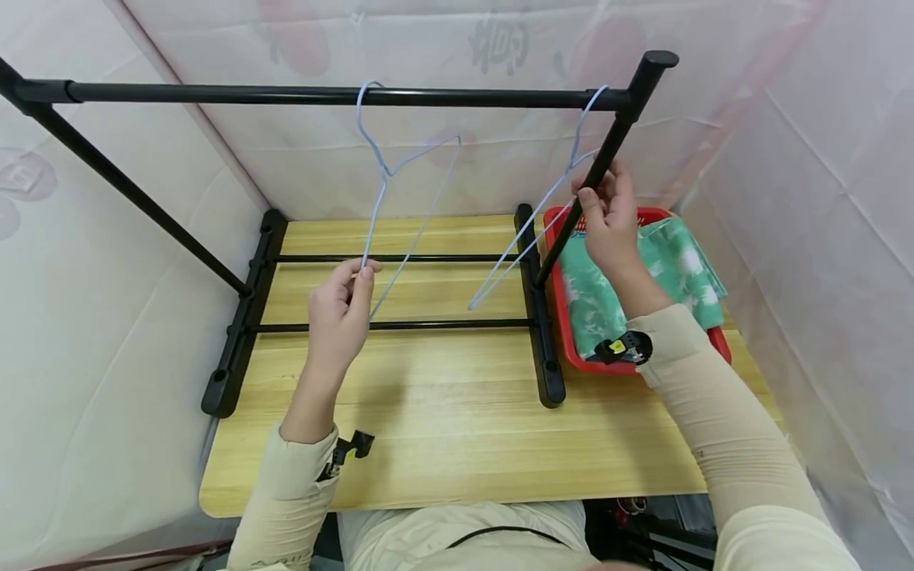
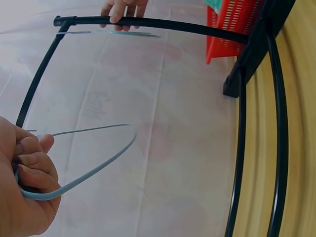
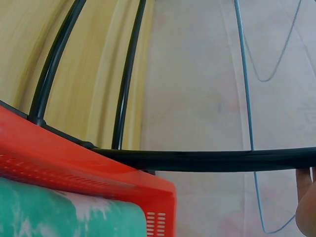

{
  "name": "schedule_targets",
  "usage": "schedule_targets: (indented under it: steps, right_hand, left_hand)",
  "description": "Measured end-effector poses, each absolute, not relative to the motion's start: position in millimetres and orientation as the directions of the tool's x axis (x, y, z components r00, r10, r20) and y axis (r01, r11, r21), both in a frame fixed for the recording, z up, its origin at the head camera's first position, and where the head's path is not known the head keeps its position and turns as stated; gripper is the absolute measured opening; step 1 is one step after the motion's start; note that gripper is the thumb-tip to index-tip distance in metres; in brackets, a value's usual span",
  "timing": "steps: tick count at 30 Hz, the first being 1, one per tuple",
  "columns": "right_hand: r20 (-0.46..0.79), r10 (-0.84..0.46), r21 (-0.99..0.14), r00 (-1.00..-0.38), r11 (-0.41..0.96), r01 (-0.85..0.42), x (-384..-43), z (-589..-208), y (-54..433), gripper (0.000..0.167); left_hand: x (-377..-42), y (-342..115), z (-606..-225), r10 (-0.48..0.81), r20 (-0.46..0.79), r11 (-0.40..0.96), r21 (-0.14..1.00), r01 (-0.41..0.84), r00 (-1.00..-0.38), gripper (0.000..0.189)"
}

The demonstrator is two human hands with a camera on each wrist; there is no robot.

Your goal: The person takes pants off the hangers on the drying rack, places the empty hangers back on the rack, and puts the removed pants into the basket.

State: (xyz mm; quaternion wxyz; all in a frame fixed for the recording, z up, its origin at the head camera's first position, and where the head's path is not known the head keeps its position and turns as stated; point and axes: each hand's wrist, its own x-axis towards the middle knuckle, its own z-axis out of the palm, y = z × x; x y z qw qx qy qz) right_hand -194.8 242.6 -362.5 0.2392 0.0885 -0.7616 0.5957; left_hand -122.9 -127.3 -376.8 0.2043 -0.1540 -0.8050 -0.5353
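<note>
Two light-blue wire hangers hang by their hooks from the top bar of a black clothes rack [image 1: 457, 97]. My left hand [image 1: 339, 313] pinches the lower corner of the hanger nearer the middle [image 1: 374, 214], which is turned at an angle to the bar. The other hanger [image 1: 524, 230] hangs at the bar's right end, beside the right post. My right hand [image 1: 612, 222] holds that upright post [image 1: 571, 218], thumb on the near side and fingers behind it. In the left wrist view the right hand's fingertips [image 2: 127, 27] show past the post, close to the right hanger.
A red plastic basket [image 1: 567, 317] with folded green-and-white cloth [image 1: 600, 293] stands on the wooden table [image 1: 457, 444], right of the rack's foot [image 1: 546, 349]. Two lower crossbars join the rack's feet. Pale sheets [image 1: 93, 317] hang at the back and both sides.
</note>
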Motion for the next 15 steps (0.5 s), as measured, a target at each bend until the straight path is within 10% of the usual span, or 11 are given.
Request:
schedule_targets:
  steps: [15]
  right_hand:
    - [0.441,0.216,-0.851,-0.871,0.410,-0.329,-183,-356,245,0.052]
  left_hand:
    - [-120,-141,-375,0.097,0.363,0.508,0.782,0.360,-0.927,0.054]
